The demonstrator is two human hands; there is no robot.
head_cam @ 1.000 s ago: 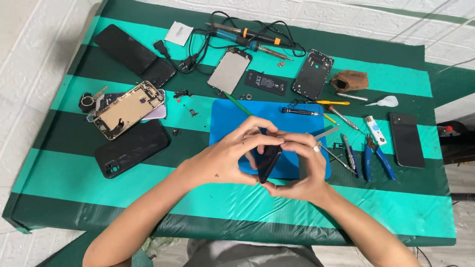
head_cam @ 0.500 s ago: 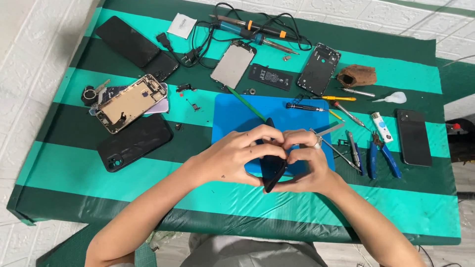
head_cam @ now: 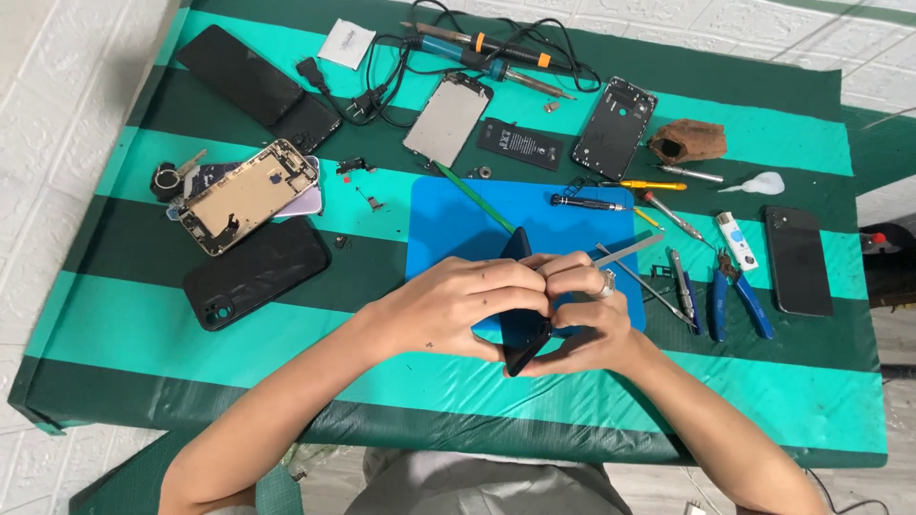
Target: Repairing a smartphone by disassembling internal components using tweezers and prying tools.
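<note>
Both my hands hold a black phone (head_cam: 521, 336) edge-up over the near edge of a blue work mat (head_cam: 448, 224). My left hand (head_cam: 458, 305) wraps over the phone's left side with fingers on its top edge. On the phone's right side my right hand (head_cam: 582, 319), wearing a ring, cups it, its fingertips meeting those of the left. The phone's face is mostly hidden by my fingers.
On the green striped table lie an opened gold phone body (head_cam: 246, 195), a black case (head_cam: 255, 271), black phones (head_cam: 800, 257) (head_cam: 258, 86), a frame (head_cam: 614, 128), a battery (head_cam: 523, 143), a soldering iron (head_cam: 477, 48), blue pliers (head_cam: 735, 296), tweezers and screwdrivers (head_cam: 649, 257).
My hands have stayed clasped on the phone, with fingers shifting slightly along its top edge. The camera view moved a little; nothing on the table moved.
</note>
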